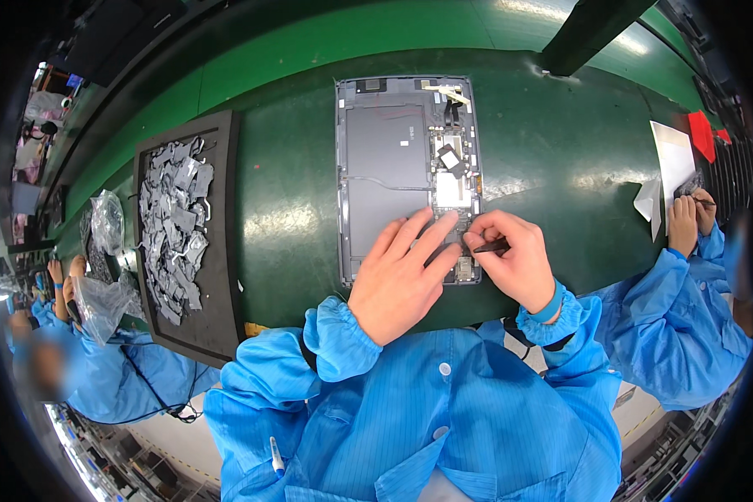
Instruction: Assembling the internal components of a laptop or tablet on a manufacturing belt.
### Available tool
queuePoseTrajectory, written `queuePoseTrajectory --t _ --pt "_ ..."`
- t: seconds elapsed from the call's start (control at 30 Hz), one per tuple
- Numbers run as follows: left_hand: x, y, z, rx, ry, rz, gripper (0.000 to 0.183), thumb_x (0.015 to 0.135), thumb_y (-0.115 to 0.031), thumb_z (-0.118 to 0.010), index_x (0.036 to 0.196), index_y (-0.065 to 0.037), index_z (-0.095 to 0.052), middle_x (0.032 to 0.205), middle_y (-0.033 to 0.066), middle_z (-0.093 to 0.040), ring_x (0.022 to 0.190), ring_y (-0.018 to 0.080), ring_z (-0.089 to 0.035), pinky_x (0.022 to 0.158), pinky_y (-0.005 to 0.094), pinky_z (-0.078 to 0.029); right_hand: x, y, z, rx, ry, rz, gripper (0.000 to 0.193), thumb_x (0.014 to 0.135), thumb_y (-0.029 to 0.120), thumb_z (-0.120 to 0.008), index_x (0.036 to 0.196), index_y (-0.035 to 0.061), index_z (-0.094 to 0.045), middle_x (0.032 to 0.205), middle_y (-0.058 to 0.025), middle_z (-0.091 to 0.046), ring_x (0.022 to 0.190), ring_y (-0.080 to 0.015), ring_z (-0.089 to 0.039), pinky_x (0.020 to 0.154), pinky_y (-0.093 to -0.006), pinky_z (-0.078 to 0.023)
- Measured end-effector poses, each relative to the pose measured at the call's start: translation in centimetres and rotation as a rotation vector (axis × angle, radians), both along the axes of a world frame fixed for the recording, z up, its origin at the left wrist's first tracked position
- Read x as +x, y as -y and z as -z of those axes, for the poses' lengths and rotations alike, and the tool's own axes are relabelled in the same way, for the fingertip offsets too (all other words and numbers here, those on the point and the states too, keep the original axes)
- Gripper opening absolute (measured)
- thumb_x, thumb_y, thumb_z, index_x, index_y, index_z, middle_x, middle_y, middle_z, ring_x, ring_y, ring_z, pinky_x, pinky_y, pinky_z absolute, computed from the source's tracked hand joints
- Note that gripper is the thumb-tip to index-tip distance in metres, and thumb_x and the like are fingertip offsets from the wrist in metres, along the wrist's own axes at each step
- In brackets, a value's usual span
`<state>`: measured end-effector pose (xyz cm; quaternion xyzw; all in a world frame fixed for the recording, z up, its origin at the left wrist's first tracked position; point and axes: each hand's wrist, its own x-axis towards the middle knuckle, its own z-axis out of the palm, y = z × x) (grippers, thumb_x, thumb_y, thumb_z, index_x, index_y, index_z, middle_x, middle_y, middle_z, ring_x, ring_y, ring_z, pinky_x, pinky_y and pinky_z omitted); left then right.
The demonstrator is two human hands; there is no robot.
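An opened tablet (383,142) with a dark grey shell lies on the green table, its inside facing up. Along its right side runs a circuit board (450,144) with silvery shields and small white pads; a thin cable (385,184) crosses the middle. My left hand (403,280) rests over the lower part of the tablet, fingers outstretched, with the fingertips at the board. Beside it my right hand (517,261) pinches a slim black pointed tool (492,246), its tip at the board's lower end. My fingers partly hide the board there.
Left of the tablet stands a black foam tray (227,251) heaped with small dark grey pieces (176,217). The green table (535,125) extends to both sides. Co-workers in blue sit at left and right; a white sheet (671,155) and a red object (701,136) lie far right.
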<state>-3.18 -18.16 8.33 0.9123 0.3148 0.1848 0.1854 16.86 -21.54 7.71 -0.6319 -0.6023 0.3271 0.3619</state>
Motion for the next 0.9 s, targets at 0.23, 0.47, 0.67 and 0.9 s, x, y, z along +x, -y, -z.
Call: queuePoseTrajectory --t 0.23,0.47,0.67,0.9 --pt "0.4 1.7 0.2 0.096 -0.082 -0.049 0.046 0.073 -0.010 -0.072 0.118 -0.013 -0.065 0.140 0.0060 -0.052 0.129 0.0296 -0.048 0.104 0.0453 -0.042 0.3 0.2 0.0 -0.024 0.026 -0.031 0.023 0.083 0.010 -0.075 0.098 0.0006 -0.061 0.069 -0.0101 -0.056 0.057 -0.0200 -0.056 0.052 -0.0320 -0.047" --pt "-0.1 1.9 0.1 0.026 -0.087 -0.107 0.048 0.078 -0.018 -0.074 0.124 -0.014 -0.063 0.139 0.0054 -0.053 0.128 0.0292 -0.049 0.104 0.0464 -0.041 1.6 1.2 -1.5 0.057 0.125 -0.110 0.022 0.090 0.005 -0.064 0.110 0.0004 -0.056 0.095 -0.0153 -0.057 0.080 -0.0299 -0.060 0.071 -0.0378 -0.050" --pt "-0.9 1.7 1.1 -0.095 0.125 -0.115 0.051 0.076 -0.018 -0.077 0.124 -0.011 -0.061 0.137 0.0069 -0.055 0.126 0.0303 -0.051 0.103 0.0443 -0.041 2.3 1.8 -3.4 0.054 0.250 -0.180 0.021 0.088 0.004 -0.065 0.109 -0.0002 -0.063 0.089 -0.0136 -0.055 0.078 -0.0315 -0.058 0.071 -0.0381 -0.050" --pt "-1.0 1.3 1.5 -0.102 0.184 -0.116 0.050 0.075 -0.017 -0.079 0.121 -0.009 -0.061 0.138 0.0111 -0.053 0.124 0.0347 -0.052 0.101 0.0455 -0.041 2.1 1.0 -2.8 0.200 0.455 -0.281 0.030 0.082 0.002 -0.067 0.111 0.0046 -0.064 0.087 -0.0098 -0.057 0.076 -0.0290 -0.058 0.069 -0.0380 -0.050"
